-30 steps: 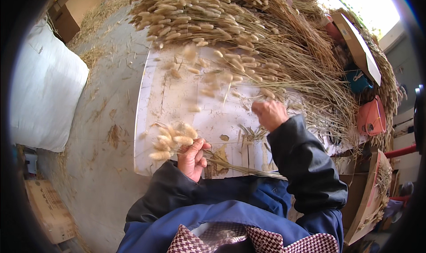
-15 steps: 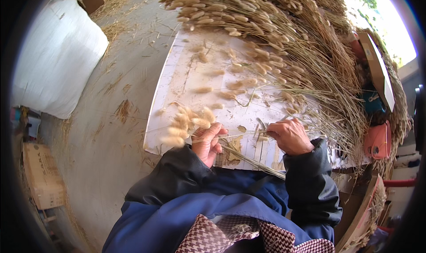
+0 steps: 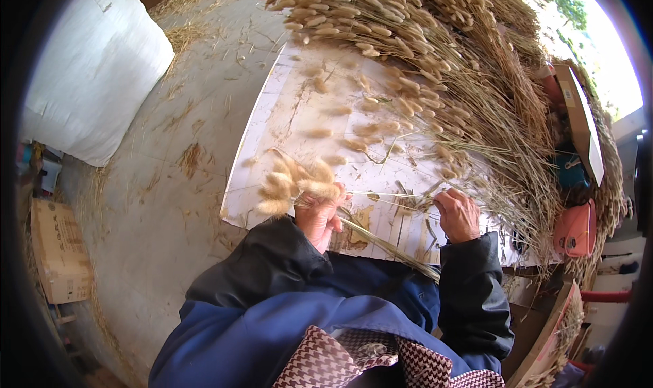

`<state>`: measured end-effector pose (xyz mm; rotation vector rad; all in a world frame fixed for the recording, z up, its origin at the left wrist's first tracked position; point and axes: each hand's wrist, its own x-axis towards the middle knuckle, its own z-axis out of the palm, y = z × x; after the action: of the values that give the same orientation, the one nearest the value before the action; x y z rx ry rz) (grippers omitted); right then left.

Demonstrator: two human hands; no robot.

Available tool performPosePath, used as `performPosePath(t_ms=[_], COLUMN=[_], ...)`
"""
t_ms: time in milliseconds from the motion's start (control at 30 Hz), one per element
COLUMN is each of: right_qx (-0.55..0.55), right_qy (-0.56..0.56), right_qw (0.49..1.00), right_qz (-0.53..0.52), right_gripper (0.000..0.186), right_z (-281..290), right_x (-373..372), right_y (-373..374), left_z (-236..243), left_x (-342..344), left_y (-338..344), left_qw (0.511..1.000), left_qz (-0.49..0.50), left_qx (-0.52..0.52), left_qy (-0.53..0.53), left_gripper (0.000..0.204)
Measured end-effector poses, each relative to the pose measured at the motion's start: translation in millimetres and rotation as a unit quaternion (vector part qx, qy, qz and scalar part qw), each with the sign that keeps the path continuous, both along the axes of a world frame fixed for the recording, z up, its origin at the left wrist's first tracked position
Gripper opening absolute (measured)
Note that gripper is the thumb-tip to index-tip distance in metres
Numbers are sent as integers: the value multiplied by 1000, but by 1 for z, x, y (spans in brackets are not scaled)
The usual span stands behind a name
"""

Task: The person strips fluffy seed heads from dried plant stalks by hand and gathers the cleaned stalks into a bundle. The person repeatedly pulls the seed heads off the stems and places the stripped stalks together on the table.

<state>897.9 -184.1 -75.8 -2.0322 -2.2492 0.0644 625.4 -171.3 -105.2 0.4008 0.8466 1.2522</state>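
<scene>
My left hand (image 3: 315, 219) is closed around a small bunch of dried bunny tail grass (image 3: 291, 185). Its fluffy cream heads stick out to the left, and the bundled stems (image 3: 391, 243) slant down to the right past the board's near edge. A thin grass stem (image 3: 384, 195) runs from that bunch across to my right hand (image 3: 458, 214), whose fingers are pinched on its far end among dry leaf bits. Under both hands lies a worn white board (image 3: 269, 126) with brown patches. Loose bunny tails (image 3: 367, 129) are scattered on it beyond my hands.
A large heap of dried bunny tail grass (image 3: 435, 54) covers the far right. Beside it stand an open cardboard box (image 3: 578, 109) and a pink pouch (image 3: 575, 230). To the left are a white sack (image 3: 95, 68), a carton (image 3: 61, 252) and a straw-littered floor (image 3: 156, 231).
My right hand has moved right and slightly down, away from my left hand, drawing along the stem. The left hand keeps its hold on the bunch. The view has shifted slightly.
</scene>
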Motion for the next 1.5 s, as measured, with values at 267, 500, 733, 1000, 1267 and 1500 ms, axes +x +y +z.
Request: performPosePath(t_ms=[267, 500, 733, 1000, 1267, 1500], right_qx=[-35, 93, -99, 20, 26, 11], right_qy=[-8, 188, 4, 232, 264, 133], right_qw=[999, 978, 995, 970, 957, 976], right_qz=[20, 12, -21, -72, 118, 171], right_gripper=[10, 13, 22, 13, 9, 33], right_z=[1, 13, -11, 31, 31, 39], right_x=[0, -10, -63, -63, -86, -101], right_y=[-12, 16, 68, 79, 25, 9], left_z=[5, 6, 9, 8, 12, 13], left_x=[5, 3, -2, -1, 4, 3], left_y=[0, 1, 0, -1, -1, -8], left_qw=[998, 998, 997, 999, 998, 998], left_qz=[-19, -29, -33, -40, -32, -32], left_qx=[29, -44, -63, -21, -3, 42], left_qy=[43, 27, 17, 24, 59, 36], left_gripper=[12, 8, 7, 10, 13, 16])
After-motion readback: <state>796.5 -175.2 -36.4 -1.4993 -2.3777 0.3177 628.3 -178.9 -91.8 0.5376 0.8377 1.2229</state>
